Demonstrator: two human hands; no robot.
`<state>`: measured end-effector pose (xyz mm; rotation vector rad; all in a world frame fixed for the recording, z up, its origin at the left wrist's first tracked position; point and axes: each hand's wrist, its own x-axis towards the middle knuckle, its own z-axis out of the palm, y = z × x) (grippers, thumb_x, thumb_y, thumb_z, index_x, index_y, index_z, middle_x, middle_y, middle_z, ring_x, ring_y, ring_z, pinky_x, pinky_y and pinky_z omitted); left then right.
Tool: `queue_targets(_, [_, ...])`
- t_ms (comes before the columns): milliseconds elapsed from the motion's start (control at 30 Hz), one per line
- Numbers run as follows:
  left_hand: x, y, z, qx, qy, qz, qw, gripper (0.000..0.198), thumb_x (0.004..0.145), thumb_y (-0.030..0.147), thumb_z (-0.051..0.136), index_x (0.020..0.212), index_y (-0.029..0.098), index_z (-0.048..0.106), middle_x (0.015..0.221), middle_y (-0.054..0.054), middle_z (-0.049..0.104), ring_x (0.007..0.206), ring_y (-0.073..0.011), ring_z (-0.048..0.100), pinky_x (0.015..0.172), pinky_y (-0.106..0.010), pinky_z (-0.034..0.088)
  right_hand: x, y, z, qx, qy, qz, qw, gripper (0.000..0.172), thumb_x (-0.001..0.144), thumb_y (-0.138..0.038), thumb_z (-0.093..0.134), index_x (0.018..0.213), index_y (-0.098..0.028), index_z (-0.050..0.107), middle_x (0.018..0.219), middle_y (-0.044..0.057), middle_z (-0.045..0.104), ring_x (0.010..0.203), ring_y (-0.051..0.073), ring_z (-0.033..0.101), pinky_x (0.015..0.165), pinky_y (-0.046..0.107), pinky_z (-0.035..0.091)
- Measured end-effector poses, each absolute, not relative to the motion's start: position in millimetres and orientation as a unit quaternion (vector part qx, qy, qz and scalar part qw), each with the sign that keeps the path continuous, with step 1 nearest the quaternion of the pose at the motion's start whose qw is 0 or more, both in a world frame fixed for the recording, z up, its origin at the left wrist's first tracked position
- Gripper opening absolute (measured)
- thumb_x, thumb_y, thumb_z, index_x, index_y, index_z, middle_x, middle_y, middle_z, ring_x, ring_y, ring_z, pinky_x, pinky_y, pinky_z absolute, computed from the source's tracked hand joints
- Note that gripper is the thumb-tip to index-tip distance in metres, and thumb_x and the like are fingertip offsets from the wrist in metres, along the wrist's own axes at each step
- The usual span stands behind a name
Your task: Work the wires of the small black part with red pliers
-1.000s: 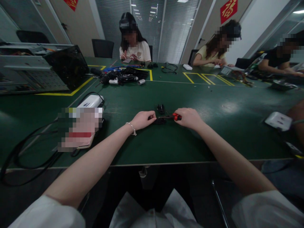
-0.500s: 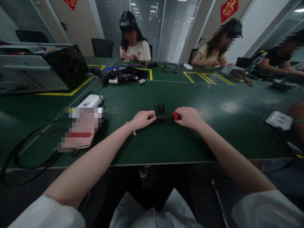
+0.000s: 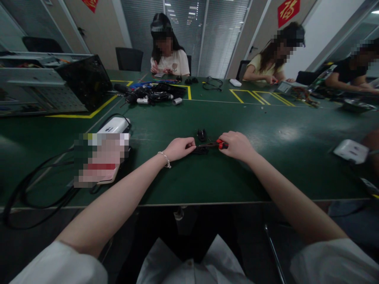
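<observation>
My right hand (image 3: 238,146) is closed round the red handles of a pair of pliers (image 3: 212,145). Their dark jaws point left, toward my other hand. My left hand (image 3: 180,148), with a bracelet at its wrist, is closed in a pinch at the jaws' tip; the small dark thing in its fingertips is too hidden to name. Just under the jaws lies a black bundle (image 3: 201,150), perhaps cable. Behind it on the green table (image 3: 177,177) sits a small black piece (image 3: 201,135), apart from both hands.
To the left lie a phone (image 3: 102,161), a white power bank (image 3: 116,125) and looping black cables (image 3: 17,189). An opened computer case (image 3: 44,90) stands beyond them. A drill (image 3: 132,96) rests among cables at the back. Several people sit around; a white device (image 3: 351,151) is at right.
The whole view has shifted slightly. Both hands keep nearly the same pose, with the pliers still held near the left fingertips.
</observation>
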<state>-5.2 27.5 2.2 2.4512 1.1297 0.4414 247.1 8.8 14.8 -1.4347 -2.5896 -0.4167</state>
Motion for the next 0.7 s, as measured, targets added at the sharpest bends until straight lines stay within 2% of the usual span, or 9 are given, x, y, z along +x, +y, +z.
queue_targets(367, [-5.1, 29.9, -1.8, 0.878, 0.405, 0.161, 0.196, 0.016, 0.084, 0.032, 0.046, 0.078, 0.019, 0.053, 0.071, 0.001, 0.059, 0.063, -0.013, 0.053, 0.054, -0.023, 0.033, 247.4, 10.0, 15.2, -0.469, -0.868, -0.145, 0.071, 0.02, 0.073, -0.033, 0.053, 0.084, -0.018, 0.059, 0.084, 0.007, 0.062, 0.077, 0.02, 0.05, 0.063, 0.03, 0.033])
queue_targets(700, [-5.8, 28.7, 1.2, 0.878, 0.404, 0.156, 0.204, 0.015, 0.084, 0.031, 0.046, 0.079, 0.019, 0.053, 0.072, 0.001, 0.059, 0.064, -0.0131, 0.054, 0.055, -0.022, 0.033, 245.9, 9.0, 13.3, -0.492, -0.858, -0.128, 0.065, 0.019, 0.074, -0.034, 0.051, 0.084, -0.019, 0.059, 0.082, 0.004, 0.062, 0.075, 0.018, 0.053, 0.062, 0.029, 0.034])
